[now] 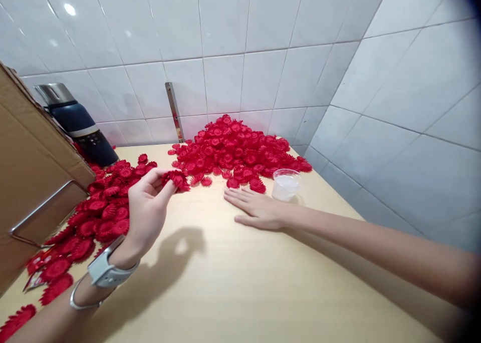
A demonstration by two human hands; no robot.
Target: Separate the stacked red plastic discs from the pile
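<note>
My left hand (150, 203), with a pale watch and a bracelet at the wrist, pinches a red fringed flower piece (176, 180) above the tabletop. My right hand (259, 210) lies flat, palm down, with its fingers stretched out. Just beyond its fingertips is the front edge of a large heap of red flower pieces (233, 150) against the tiled wall. A clear plastic cup (286, 184) with whitish contents stands close behind my right wrist. Another spread of red flower pieces (108, 213) lies to the left, beside and behind my left hand.
At the far left a cardboard box (33, 173) stands on the pale tabletop (240, 288). Behind it leans a dark blue bottle (80, 125) with a metal lid. A metal strip (174, 111) is upright at the back wall. Tiled walls bound the back and right.
</note>
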